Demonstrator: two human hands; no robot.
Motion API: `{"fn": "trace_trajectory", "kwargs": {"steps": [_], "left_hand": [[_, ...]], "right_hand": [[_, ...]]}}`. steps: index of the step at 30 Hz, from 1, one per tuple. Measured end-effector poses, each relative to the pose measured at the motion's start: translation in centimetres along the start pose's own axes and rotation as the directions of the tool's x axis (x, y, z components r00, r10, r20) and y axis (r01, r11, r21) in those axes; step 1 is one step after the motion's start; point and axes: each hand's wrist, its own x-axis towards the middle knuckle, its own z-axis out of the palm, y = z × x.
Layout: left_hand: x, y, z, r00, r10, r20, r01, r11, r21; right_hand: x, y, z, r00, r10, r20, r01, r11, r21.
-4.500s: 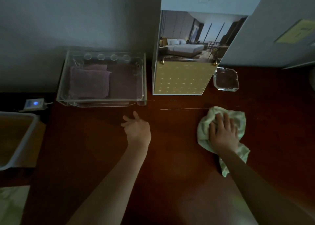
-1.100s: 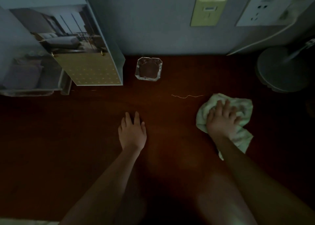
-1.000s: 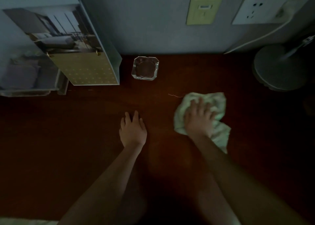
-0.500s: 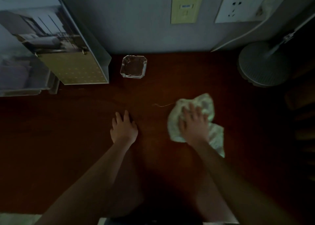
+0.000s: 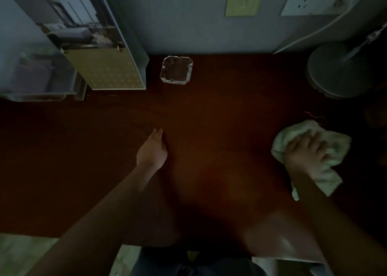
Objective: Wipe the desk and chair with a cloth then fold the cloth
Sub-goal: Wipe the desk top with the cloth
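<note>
Where light dims, desk [image 5: 209, 118], cloth [image 5: 335, 148]

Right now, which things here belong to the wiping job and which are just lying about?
In the job:
crumpled pale green cloth
right hand pressing it
dark red-brown wooden desk

Lying about:
square clear glass ashtray
round grey lamp base
standing picture calendar
clear plastic tray

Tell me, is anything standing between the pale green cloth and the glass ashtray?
Nothing visible: only bare dark wooden desk lies between the pale green cloth under the right hand and the square glass ashtray.
</note>
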Motion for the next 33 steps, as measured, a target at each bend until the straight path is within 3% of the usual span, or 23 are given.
{"fn": "trace_trajectory", "kwargs": {"steps": [4, 6, 8, 10, 12, 13, 15, 17, 19, 22, 25, 28, 33], "left_hand": [[-1.4, -1.3, 0.5, 0.998, -0.027, -0.053, 0.021, 0.995, -0.1], [-1.7, -2.1, 0.7, 0.996, -0.065, -0.066, 0.058, 0.993, -0.099], [-2.1, -2.6, 0.9, 0.993, -0.095, -0.073, 0.088, 0.991, -0.096], [-2.3, -2.8, 1.1, 0.992, -0.107, -0.066, 0.1, 0.99, -0.103], [-2.5, -2.6, 1.2, 0.992, -0.105, -0.063, 0.097, 0.987, -0.13], [-2.6, -2.5, 1.2, 0.993, -0.102, -0.067, 0.092, 0.986, -0.136], [-2.5, -2.4, 1.2, 0.993, -0.095, -0.069, 0.085, 0.987, -0.137], [-2.3, -2.1, 1.3, 0.995, -0.08, -0.06, 0.071, 0.989, -0.13], [-1.9, -1.8, 1.3, 0.995, -0.074, -0.066, 0.068, 0.993, -0.093], [-1.8, -0.7, 1.8, 0.994, -0.085, -0.065, 0.082, 0.996, -0.047], [-2.2, 1.0, 2.6, 0.997, -0.061, -0.037, 0.061, 0.998, -0.004], [-2.8, 2.3, 3.3, 0.999, -0.033, 0.008, 0.033, 0.998, 0.056], [-3.1, 2.9, 3.5, 1.0, -0.023, 0.02, 0.02, 0.993, 0.116]], "right_hand": [[-4.6, -7.7, 1.8, 0.96, -0.232, 0.155, 0.248, 0.964, -0.093], [-7.6, -11.9, 2.6, 0.892, -0.383, 0.24, 0.42, 0.899, -0.124], [-11.2, -15.3, 3.3, 0.759, -0.575, 0.305, 0.629, 0.768, -0.117], [-15.0, -17.5, 4.5, 0.524, -0.763, 0.379, 0.841, 0.534, -0.087], [-17.8, -18.2, 5.6, 0.315, -0.844, 0.435, 0.945, 0.322, -0.058], [-18.3, -18.2, 5.8, 0.263, -0.859, 0.438, 0.96, 0.278, -0.033], [-17.7, -17.4, 5.7, 0.229, -0.883, 0.409, 0.961, 0.272, 0.05], [-15.6, -15.2, 5.1, 0.28, -0.889, 0.362, 0.948, 0.316, 0.041], [-12.6, -11.7, 4.4, 0.467, -0.832, 0.3, 0.867, 0.497, 0.03], [-7.8, -4.8, 2.9, 0.746, -0.616, 0.252, 0.642, 0.766, -0.03], [-4.4, 2.1, 1.2, 0.938, -0.321, 0.131, 0.33, 0.943, -0.049], [-3.2, 6.9, -0.7, 0.999, -0.003, 0.046, 0.002, 0.999, 0.037], [-4.3, 7.2, -1.0, 0.99, 0.125, 0.058, -0.129, 0.99, 0.058]]}}
